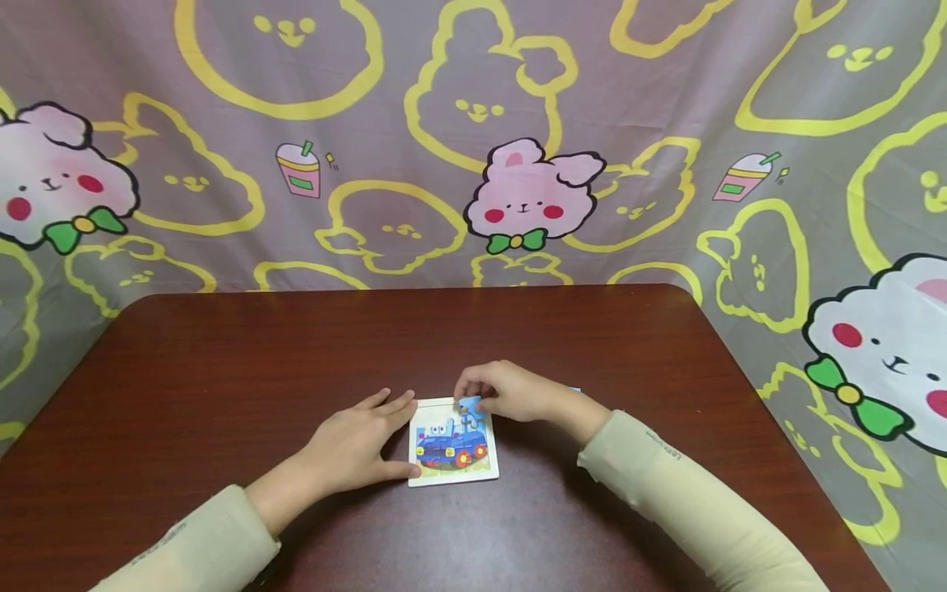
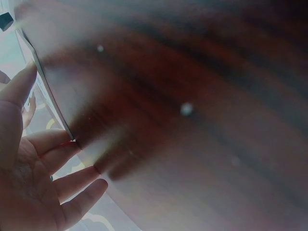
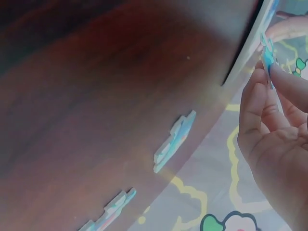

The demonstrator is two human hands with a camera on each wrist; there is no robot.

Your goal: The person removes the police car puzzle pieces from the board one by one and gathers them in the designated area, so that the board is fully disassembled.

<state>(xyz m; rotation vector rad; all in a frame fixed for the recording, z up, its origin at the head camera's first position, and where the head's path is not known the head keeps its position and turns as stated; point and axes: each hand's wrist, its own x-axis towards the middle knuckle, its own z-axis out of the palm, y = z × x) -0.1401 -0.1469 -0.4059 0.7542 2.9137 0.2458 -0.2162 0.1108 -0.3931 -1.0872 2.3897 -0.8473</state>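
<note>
A jigsaw board (image 1: 456,479) with a white rim lies flat on the table, showing a blue cartoon vehicle with eyes and red wheels. At its left edge my left hand (image 1: 351,448) rests with fingers spread, thumb near the lower corner and fingertips at the upper corner; the left wrist view shows the same hand (image 2: 33,178) side-on. My right hand (image 1: 514,390) pinches a light-blue jigsaw piece (image 1: 468,404) over the board's upper right part. In the right wrist view the piece (image 3: 268,57) stands tilted between thumb and fingers. Whether it touches the board is unclear.
Two groups of loose jigsaw pieces, one nearer (image 3: 175,142) and another lower down (image 3: 110,209), lie on the table in the right wrist view. A blue scrap of one (image 1: 575,390) shows behind my right wrist. A patterned curtain (image 1: 414,107) hangs behind the brown table (image 1: 296,345).
</note>
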